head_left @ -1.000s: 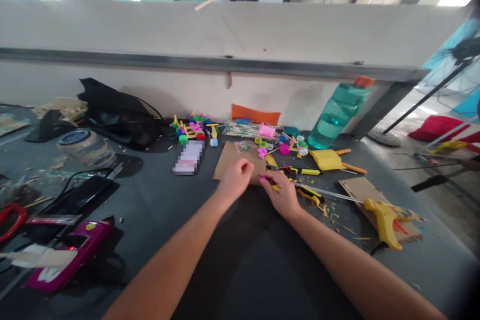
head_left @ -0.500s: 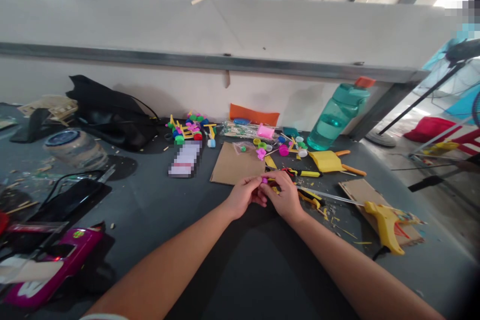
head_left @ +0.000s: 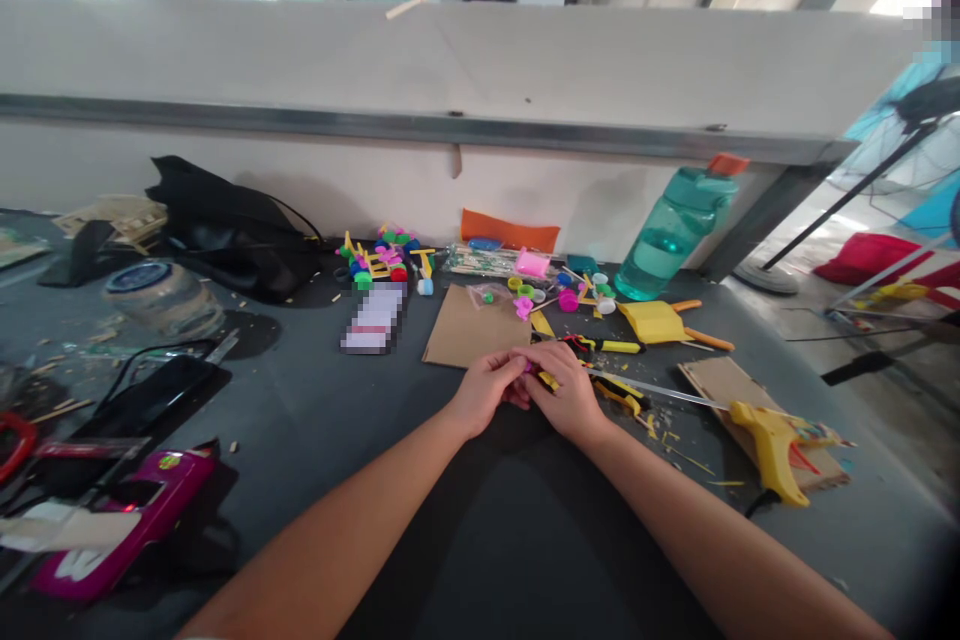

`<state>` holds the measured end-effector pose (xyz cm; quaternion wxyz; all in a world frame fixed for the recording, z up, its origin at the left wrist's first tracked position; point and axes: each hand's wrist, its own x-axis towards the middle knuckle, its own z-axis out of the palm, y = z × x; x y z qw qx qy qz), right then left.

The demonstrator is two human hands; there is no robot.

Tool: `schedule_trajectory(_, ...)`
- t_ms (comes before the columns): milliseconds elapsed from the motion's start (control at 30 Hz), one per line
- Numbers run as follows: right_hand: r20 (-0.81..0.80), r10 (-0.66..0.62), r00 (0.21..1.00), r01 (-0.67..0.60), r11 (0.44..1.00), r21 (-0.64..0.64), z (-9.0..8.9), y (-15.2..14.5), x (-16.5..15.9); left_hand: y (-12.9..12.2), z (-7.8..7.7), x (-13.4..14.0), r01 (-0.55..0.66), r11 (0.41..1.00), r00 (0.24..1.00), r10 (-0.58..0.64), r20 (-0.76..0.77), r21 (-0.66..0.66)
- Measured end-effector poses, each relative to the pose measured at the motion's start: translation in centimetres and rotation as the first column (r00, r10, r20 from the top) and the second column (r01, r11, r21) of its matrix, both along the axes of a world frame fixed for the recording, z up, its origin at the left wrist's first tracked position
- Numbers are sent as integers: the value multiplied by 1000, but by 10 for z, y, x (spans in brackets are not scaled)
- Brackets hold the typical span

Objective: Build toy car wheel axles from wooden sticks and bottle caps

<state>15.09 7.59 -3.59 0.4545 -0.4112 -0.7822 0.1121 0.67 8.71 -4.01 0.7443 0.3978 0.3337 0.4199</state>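
My left hand [head_left: 484,394] and my right hand [head_left: 561,390] meet over the near edge of a brown cardboard sheet [head_left: 466,328]. Both are closed, their fingertips pinching a small purple piece [head_left: 529,367] between them. Most of that piece is hidden by the fingers, so its kind does not show. Just beyond my right hand lie tools with yellow and black handles [head_left: 619,347]. Pink clay-like bits [head_left: 523,306] and bottle caps [head_left: 568,300] sit behind the cardboard.
Rightward are a yellow glue gun [head_left: 776,450] on cardboard, a clear stick [head_left: 660,387], a yellow piece with orange sticks [head_left: 651,323] and a teal bottle [head_left: 671,235]. Leftward are a phone [head_left: 373,318], a jar [head_left: 161,300], a black bag [head_left: 232,240] and a magenta device [head_left: 142,520].
My right hand's fingers have shifted slightly left over the purple piece, covering more of it. The view has turned a little to the left.
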Motion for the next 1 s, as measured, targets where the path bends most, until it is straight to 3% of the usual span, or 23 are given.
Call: schedule_trajectory(1000, 10, -12, 1000, 12, 1000, 5, -4, 0, 1, -1, -2, 0, -2, 999, 999, 4, -37, 35)
